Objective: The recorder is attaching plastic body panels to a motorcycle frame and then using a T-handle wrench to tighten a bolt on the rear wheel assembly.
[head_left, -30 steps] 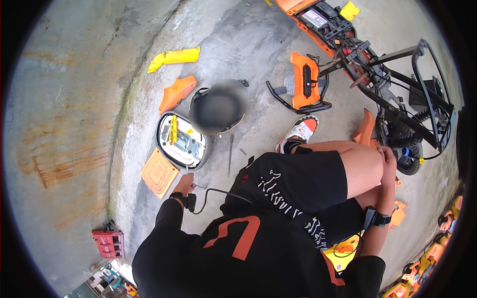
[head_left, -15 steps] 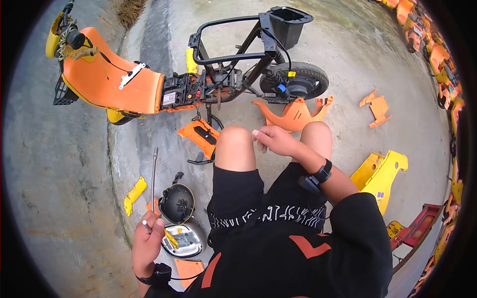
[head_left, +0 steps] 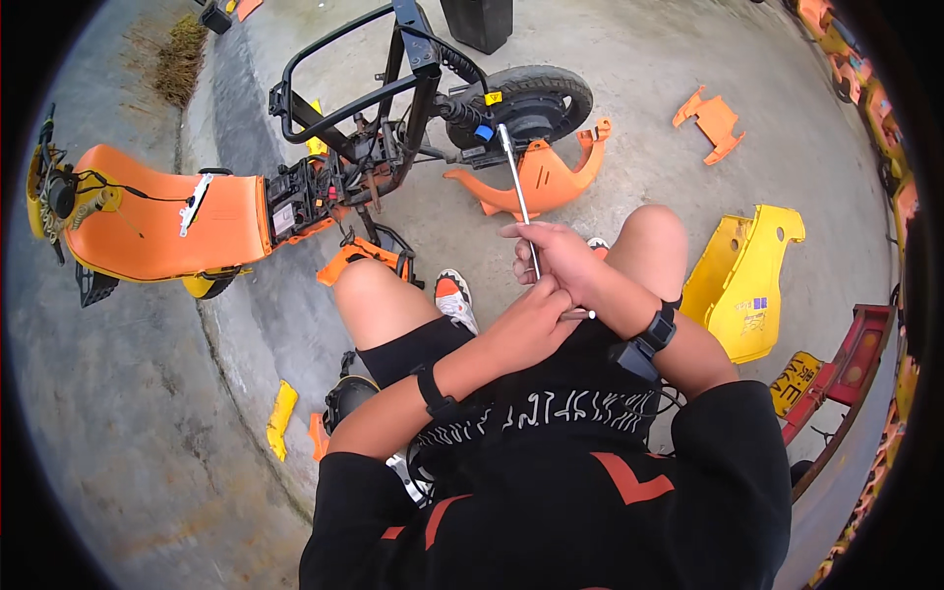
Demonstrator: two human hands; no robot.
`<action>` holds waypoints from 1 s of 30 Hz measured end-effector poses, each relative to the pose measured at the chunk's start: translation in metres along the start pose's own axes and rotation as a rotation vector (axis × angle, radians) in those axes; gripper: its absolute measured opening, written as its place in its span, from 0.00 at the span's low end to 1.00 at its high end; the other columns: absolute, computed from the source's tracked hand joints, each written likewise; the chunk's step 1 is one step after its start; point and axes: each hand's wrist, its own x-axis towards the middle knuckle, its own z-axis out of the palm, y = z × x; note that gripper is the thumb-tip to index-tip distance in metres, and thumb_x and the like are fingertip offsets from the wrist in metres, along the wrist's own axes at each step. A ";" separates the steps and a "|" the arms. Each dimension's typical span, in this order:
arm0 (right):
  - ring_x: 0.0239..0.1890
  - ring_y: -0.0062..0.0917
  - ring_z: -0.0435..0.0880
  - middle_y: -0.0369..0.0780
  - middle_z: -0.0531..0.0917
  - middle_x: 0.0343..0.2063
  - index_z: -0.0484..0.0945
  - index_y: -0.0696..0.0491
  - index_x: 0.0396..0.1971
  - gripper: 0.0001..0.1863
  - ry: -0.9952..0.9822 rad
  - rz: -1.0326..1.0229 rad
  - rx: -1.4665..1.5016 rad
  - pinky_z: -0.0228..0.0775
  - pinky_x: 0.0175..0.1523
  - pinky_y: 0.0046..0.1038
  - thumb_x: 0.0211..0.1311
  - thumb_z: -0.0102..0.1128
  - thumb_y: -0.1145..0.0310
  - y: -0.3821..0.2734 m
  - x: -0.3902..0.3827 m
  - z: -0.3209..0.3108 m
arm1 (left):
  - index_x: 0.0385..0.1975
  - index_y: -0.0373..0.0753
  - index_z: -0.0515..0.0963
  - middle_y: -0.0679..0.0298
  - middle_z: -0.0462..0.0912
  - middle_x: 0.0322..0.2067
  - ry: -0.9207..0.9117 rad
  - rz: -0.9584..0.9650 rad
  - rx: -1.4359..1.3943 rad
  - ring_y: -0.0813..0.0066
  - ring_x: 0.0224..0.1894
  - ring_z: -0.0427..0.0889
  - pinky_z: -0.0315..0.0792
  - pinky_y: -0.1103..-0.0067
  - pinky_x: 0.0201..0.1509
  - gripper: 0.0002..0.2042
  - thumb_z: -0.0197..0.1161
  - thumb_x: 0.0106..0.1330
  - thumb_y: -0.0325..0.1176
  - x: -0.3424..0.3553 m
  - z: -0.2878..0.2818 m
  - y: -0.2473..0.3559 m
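Observation:
Both hands meet in front of my lap on a long L-shaped socket wrench [head_left: 518, 182]. My left hand [head_left: 534, 317] is closed round its bent end, whose short silver arm pokes out to the right. Higher up, my right hand [head_left: 565, 258] has its fingers curled about the shaft. The socket tip points away from me, appearing in front of the rear wheel [head_left: 556, 103] of a stripped scooter; I cannot tell whether it touches anything. The scooter's bare black frame [head_left: 418, 54] stands ahead, with its orange body [head_left: 167, 211] to the left.
A curved orange panel [head_left: 546, 182] lies below the wheel. A flat orange piece [head_left: 713, 126] and a yellow panel [head_left: 752, 285] are on the right. A small yellow strip [head_left: 282, 421] and a partly hidden black round part [head_left: 346, 401] lie at lower left. A black bin-like box [head_left: 479, 22] is at the back.
My left hand has brought the wrench from the lower left to the middle, and my right hand has closed on its shaft. My knees have spread, and the view has shifted.

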 end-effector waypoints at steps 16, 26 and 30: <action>0.25 0.28 0.81 0.41 0.80 0.25 0.78 0.60 0.29 0.08 0.361 0.008 -0.202 0.74 0.28 0.31 0.63 0.51 0.73 0.026 0.054 -0.087 | 0.41 0.33 0.72 0.56 0.71 0.41 -0.059 -0.176 -0.119 0.62 0.44 0.78 0.74 0.73 0.50 0.14 0.49 0.56 0.13 0.047 0.028 -0.072; 0.24 0.26 0.81 0.42 0.80 0.28 0.63 0.57 0.66 0.27 0.503 0.041 -0.210 0.72 0.26 0.29 0.66 0.46 0.72 0.019 0.035 -0.067 | 0.44 0.34 0.73 0.55 0.77 0.48 0.360 -0.747 -0.609 0.69 0.46 0.83 0.78 0.77 0.48 0.09 0.47 0.69 0.23 0.044 0.032 -0.130; 0.21 0.21 0.75 0.38 0.76 0.30 0.61 0.52 0.70 0.30 0.401 0.136 -0.229 0.61 0.21 0.23 0.66 0.46 0.74 0.010 0.019 -0.059 | 0.56 0.30 0.65 0.52 0.76 0.49 0.441 -0.911 -0.762 0.59 0.50 0.82 0.77 0.70 0.52 0.17 0.50 0.74 0.34 0.096 -0.002 -0.151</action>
